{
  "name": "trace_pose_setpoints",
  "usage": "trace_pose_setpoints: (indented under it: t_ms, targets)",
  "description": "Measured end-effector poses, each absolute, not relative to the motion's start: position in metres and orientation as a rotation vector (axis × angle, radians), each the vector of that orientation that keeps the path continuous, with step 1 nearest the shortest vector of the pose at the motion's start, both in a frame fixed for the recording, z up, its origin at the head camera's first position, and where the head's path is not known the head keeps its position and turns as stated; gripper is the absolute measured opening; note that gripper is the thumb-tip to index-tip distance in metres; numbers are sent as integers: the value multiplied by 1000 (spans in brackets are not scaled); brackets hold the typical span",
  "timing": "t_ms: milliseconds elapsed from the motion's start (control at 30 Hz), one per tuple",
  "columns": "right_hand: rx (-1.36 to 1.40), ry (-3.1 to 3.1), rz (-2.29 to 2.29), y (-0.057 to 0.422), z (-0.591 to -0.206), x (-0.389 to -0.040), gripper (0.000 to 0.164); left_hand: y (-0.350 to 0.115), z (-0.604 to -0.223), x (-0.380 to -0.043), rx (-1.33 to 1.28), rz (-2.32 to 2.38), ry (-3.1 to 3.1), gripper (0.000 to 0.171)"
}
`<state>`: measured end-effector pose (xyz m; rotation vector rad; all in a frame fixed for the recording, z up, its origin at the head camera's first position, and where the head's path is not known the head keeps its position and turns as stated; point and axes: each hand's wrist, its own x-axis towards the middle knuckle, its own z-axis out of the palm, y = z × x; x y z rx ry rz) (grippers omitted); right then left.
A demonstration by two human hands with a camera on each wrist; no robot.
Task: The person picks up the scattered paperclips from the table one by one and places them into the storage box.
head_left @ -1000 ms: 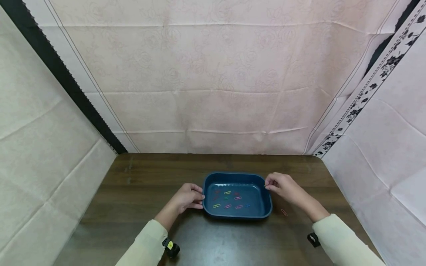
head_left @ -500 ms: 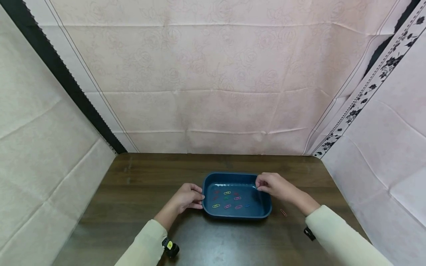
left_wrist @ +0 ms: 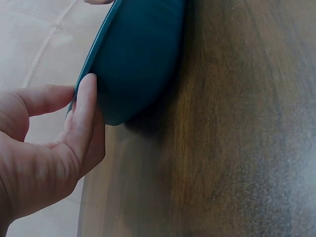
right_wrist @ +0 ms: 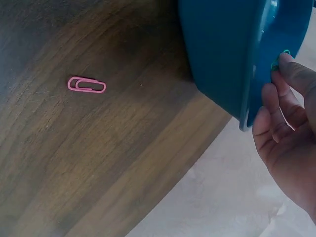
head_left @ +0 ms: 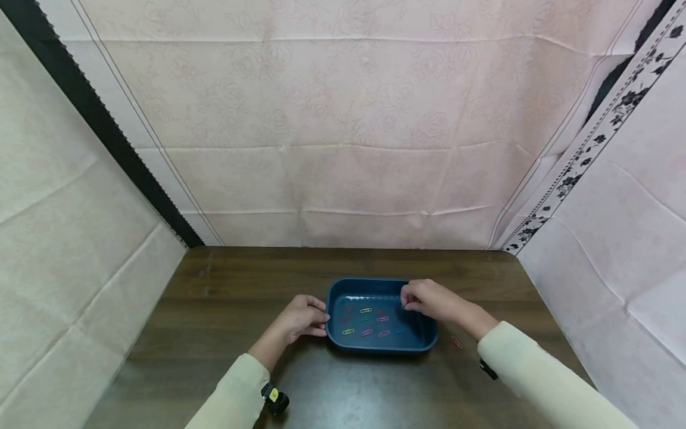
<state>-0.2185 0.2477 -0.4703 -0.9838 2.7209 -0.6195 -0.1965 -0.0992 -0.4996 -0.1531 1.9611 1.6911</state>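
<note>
A blue rectangular tray [head_left: 375,350] stands on the table in the head view, with several coloured paper clips spread over its floor, among them a yellow paper clip [head_left: 348,332] and a pink paper clip [head_left: 367,332]. At the tray's left end, my left hand [head_left: 300,320] pinches the rim, thumb and fingers on opposite sides of it in the left wrist view. My right hand [head_left: 435,300] reaches over the right end. Between its thumb and forefinger it pinches a green paper clip [right_wrist: 274,64], partly hidden by the fingertips.
One pinkish-red paper clip [head_left: 457,342] lies on the brown wooden table [head_left: 343,387], to the right of the tray. A pale cloth [head_left: 343,119] hangs behind the table's far edge, and more pale cloth flanks both sides.
My right hand has moved left, from the tray's right rim to over its inside, carrying the green paper clip. The left hand and tray have stayed put.
</note>
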Motion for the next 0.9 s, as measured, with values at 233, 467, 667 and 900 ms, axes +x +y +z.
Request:
trace_pose_setpoints:
  t_ms: [233,467,667,900]
  targets:
    - [-982,2683,-493,238,-473,-220,15,-99,-500,-197,-143,1694,1962,31]
    - [-970,2652,-406,229,-479,-225,13,-99,-500,-197,-146,1693,1960,30]
    - [-981,2615,-392,225,-483,-227,11,-99,-500,-198,-147,1694,1962,29]
    - [-989,2611,-263,219,-488,-233,8,-98,-502,-198,-145,1696,1962,28]
